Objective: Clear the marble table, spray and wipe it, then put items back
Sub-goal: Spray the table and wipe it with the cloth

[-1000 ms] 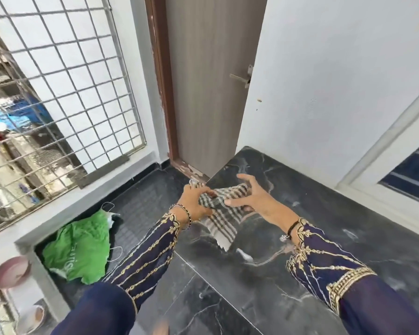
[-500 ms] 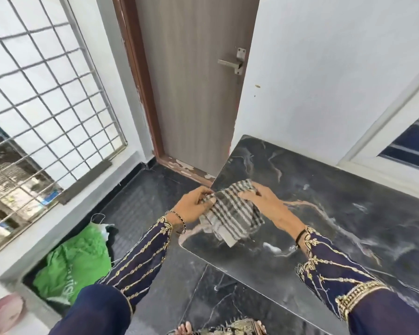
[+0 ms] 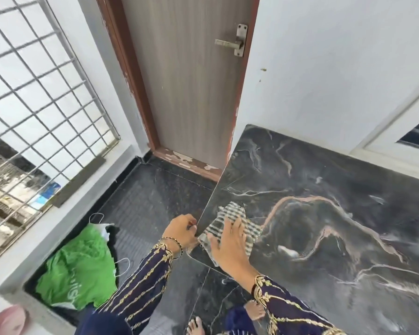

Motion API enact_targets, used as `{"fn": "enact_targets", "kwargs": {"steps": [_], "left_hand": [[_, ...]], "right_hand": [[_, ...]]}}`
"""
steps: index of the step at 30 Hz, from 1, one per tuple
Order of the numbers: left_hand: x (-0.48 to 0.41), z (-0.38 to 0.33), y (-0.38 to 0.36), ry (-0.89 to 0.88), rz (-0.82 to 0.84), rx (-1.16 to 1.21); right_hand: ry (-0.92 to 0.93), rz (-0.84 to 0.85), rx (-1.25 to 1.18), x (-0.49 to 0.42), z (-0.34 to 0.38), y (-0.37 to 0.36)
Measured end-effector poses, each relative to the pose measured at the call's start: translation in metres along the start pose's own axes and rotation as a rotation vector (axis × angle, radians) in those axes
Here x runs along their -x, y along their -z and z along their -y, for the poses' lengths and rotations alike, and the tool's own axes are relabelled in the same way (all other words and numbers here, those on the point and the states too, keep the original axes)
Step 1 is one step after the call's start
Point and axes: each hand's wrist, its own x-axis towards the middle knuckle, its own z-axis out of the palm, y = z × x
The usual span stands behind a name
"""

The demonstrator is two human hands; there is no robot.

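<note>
1. Marble counter [image 3: 324, 238]: a dark, glossy slab with pale and rust-coloured veins. It stands against the white wall, its left edge straight and thin beside the doorway.
2. Checked cloth [image 3: 230, 211]: soft, crumpled fabric in grey and cream stripes, lying on the counter at its near left edge.
3. Right hand [image 3: 228, 243]: laid flat on the cloth with fingers straight and spread, pressing it to the marble.
4. Left hand [image 3: 182, 228]: at the counter's edge, just beside the cloth's corner, fingers curled. Whether it grips the cloth or the edge cannot be told.
5. Both sleeves are navy with gold embroidered trim, and each wrist has a thin bangle.
6. Floor [image 3: 150, 204]: dark speckled stone, with a crumpled green bag [image 3: 80, 269] lying on it to the left.
7. Door [image 3: 186, 81]: grey wood-grain panel in a chipped brown frame, with a metal lever handle [image 3: 232, 42].
8. Window grille [image 3: 41, 93]: white metal bars in a square grid.
</note>
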Motion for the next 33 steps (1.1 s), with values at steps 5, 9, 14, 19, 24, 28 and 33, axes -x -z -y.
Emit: {"fn": "enact_targets", "kwargs": {"steps": [5,9,14,19,24,28,33], "left_hand": [[-0.011,0.007,-0.002,0.035,-0.027,0.045],[-0.011,0.013,-0.002,0.040,-0.043,0.092],[-0.002,0.020,0.002,0.044,-0.090,0.112],[0.005,0.022,0.004,0.066,-0.099,0.089],[0.003,0.014,0.004,0.070,-0.078,0.063],[0.001,0.005,0.003,0.068,-0.074,0.066],[0.002,0.000,-0.003,0.100,-0.072,0.004]], "right_hand": [[-0.101,-0.033,0.049,-0.028,0.015,-0.031],[-0.051,-0.123,0.159,-0.049,0.008,-0.040],[0.336,-0.034,0.346,-0.067,-0.015,-0.019],[0.688,0.066,0.400,-0.036,-0.030,-0.023],[0.884,0.153,0.549,-0.007,-0.053,-0.025],[0.905,0.197,0.623,-0.012,-0.076,0.002],[0.648,0.156,0.335,-0.004,-0.059,-0.018]]}}
